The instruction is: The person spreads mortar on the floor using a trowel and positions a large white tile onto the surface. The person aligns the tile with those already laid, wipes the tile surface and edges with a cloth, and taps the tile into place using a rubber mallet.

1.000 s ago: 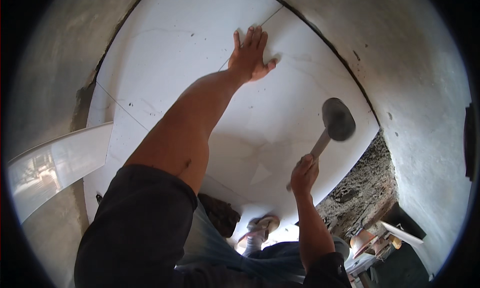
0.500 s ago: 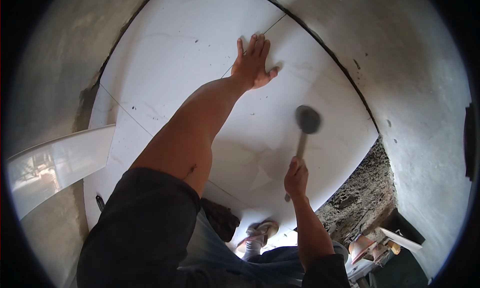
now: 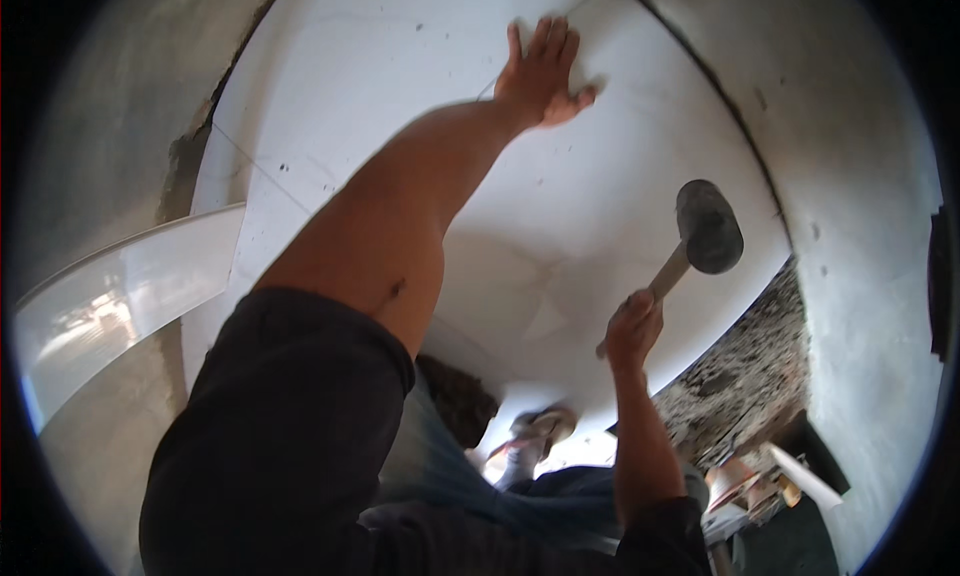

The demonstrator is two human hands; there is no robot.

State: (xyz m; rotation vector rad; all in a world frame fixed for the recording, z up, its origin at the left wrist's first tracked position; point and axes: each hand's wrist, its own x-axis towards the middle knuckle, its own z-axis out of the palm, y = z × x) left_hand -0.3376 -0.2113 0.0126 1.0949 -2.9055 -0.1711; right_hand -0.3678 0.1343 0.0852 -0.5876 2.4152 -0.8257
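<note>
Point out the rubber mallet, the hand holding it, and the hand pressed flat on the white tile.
rubber mallet [image 3: 708,228]: head view, black head.
right hand [image 3: 632,328]: head view, fist around handle.
left hand [image 3: 540,76]: head view, back of hand.

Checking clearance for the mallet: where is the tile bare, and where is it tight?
Bare white tile lies left of the left hand, up to the grey wall. Another free patch sits between the forearm and the mallet in the right hand. It is crowded at the bottom, around the foot and rubble.
</note>
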